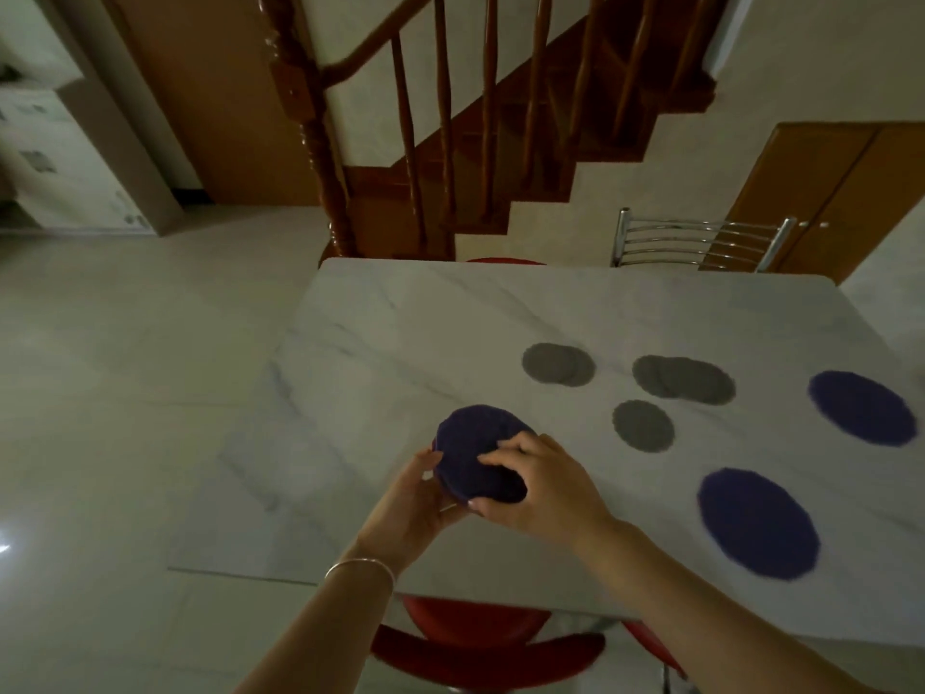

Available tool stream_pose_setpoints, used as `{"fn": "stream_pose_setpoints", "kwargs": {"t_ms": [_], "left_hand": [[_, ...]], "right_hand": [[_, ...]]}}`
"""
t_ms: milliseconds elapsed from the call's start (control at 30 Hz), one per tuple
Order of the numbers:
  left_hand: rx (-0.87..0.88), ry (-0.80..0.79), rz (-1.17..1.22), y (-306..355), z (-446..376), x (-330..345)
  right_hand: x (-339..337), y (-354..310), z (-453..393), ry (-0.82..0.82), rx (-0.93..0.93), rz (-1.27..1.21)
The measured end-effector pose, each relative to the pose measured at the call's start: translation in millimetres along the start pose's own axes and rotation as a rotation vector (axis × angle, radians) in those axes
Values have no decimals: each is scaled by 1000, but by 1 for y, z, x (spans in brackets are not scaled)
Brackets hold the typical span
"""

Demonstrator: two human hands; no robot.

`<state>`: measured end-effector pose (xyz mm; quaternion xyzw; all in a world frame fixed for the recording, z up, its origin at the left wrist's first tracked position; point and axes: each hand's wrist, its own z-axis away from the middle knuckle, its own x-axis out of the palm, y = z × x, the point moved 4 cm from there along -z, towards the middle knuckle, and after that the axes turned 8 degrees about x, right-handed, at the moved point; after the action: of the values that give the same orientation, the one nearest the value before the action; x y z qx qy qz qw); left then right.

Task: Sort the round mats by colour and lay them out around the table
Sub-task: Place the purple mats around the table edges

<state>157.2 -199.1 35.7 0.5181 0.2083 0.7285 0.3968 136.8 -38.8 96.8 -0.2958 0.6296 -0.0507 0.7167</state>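
both hands, left hand point(415, 498) and right hand point(538, 488), hold a stack of purple mats point(470, 450) over the white table point(400, 333). two purple mats point(758, 523) and some grey mats point(643, 425) lie to the right. a red chair point(480, 638) sits under the near edge.

Dim, soft-focus view; edges bowed; floor point(100, 443) glare lower left.
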Motion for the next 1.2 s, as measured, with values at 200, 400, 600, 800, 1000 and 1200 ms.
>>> {"fn": "stream_pose_setpoints", "kwargs": {"t_ms": [200, 400, 600, 800, 1000, 1200], "left_hand": [[1, -92, -41, 70, 2, -60], [-26, -140, -3, 108, 10, -110], [-69, -142, -32, 116, 11, -124], [-83, -153, -41, 116, 11, -119], [-65, -114, -111, 118, 5, -114], [-53, -57, -136, 110, -2, -109]], "right_hand": [[27, -81, -40, -37, 22, 46], [49, -141, -51, -58, 37, 32], [58, -166, -50, -1, -10, 171], [64, -166, -48, 22, 29, 252], [63, -159, -51, 59, 30, 177], [58, -144, -56, 60, 31, 89]]}}
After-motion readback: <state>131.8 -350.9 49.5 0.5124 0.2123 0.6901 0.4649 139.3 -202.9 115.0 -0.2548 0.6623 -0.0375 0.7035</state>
